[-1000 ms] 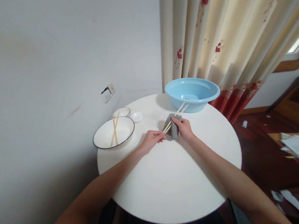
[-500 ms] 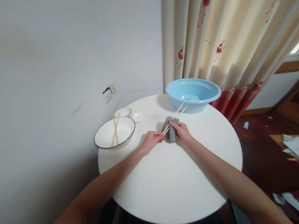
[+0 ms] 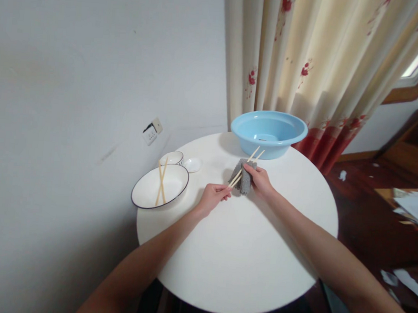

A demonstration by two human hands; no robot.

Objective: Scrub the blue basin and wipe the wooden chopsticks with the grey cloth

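My left hand (image 3: pixel 214 195) is closed on the near ends of two light wooden chopsticks (image 3: pixel 235 178), which point up and away to the right. A grey cloth (image 3: pixel 246 182) is folded around the middle of the chopsticks, and my right hand (image 3: pixel 260 179) grips it there with the thumb on top. The far tips of the chopsticks stick out past the cloth, in front of the blue basin. Both hands are over the white round table (image 3: pixel 238 254).
At the back of the table stands a light blue basin (image 3: pixel 270 149). On the left, a large white bowl (image 3: pixel 145 190) with a dark rim has two crossed chopsticks (image 3: pixel 161 184) in it. Behind it are a smaller bowl (image 3: pixel 175 157) and a small white dish (image 3: pixel 193 165). A wall borders the left.
My right hand and the cloth have slid a little along the chopsticks, away from my left hand, up and to the right. The left hand has stayed nearly in place.
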